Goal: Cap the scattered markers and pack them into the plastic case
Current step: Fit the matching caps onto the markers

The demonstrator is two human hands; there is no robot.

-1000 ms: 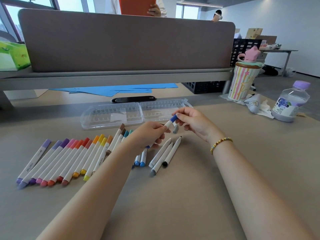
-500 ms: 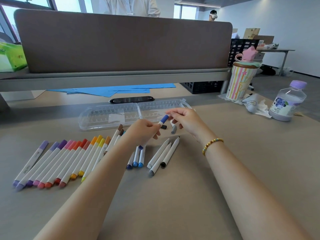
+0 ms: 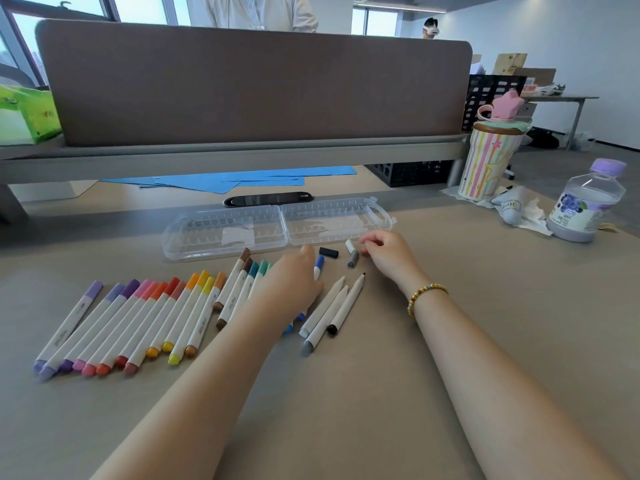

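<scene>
The clear plastic case (image 3: 277,228) lies open and empty at the back of the table. A row of capped markers (image 3: 138,320) runs from purple to teal on the left. My left hand (image 3: 291,285) rests low over the row's right end and holds a blue-capped marker (image 3: 319,266) against the table. Three uncapped markers (image 3: 334,306) lie just right of it. A black cap (image 3: 328,252), a grey cap (image 3: 353,259) and a white cap (image 3: 349,244) lie loose in front of the case. My right hand (image 3: 388,254) hovers beside the white cap, fingers loosely curled, nothing visible in them.
A striped cup with a pink star lid (image 3: 488,157), crumpled tissue (image 3: 519,209) and a water bottle (image 3: 585,202) stand at the right. A black pen case (image 3: 268,199) and blue paper (image 3: 228,180) lie behind the plastic case. A desk divider (image 3: 256,88) closes the back.
Both hands came down from mid-air. My left hand lowered the blue-capped marker to the table beside the row. My right hand let go of it and moved right toward the loose caps.
</scene>
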